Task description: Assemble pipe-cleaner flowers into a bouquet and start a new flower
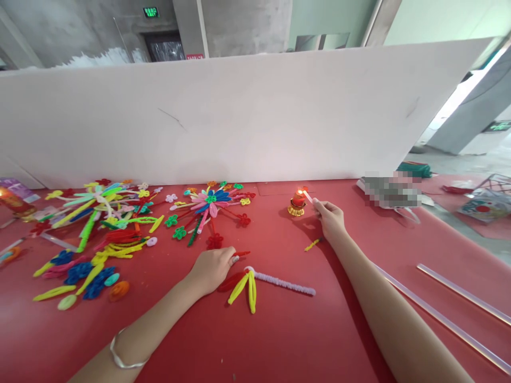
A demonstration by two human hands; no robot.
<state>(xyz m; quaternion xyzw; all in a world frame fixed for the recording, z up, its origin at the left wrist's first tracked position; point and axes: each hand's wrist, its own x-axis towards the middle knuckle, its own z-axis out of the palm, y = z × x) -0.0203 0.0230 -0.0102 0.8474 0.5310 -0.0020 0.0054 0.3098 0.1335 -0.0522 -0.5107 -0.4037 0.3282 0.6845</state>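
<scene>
My left hand is closed on a small red pipe-cleaner piece, which sticks out past its fingertips. Just below it lies a pipe-cleaner flower with yellow loops, a partly hidden red loop and a fuzzy lilac stem pointing right. Between the fingers of my right hand is a short translucent glue stick. Its far end is at the flame of a red candle on a gold base. A yellow twisted pipe-cleaner bit rests under my right wrist.
Colourful pipe-cleaner bouquets and loose pieces cover the left side of the red table. Another lit candle stands far left. Long clear sticks lie at right, near a blurred-out item. A white board closes off the back.
</scene>
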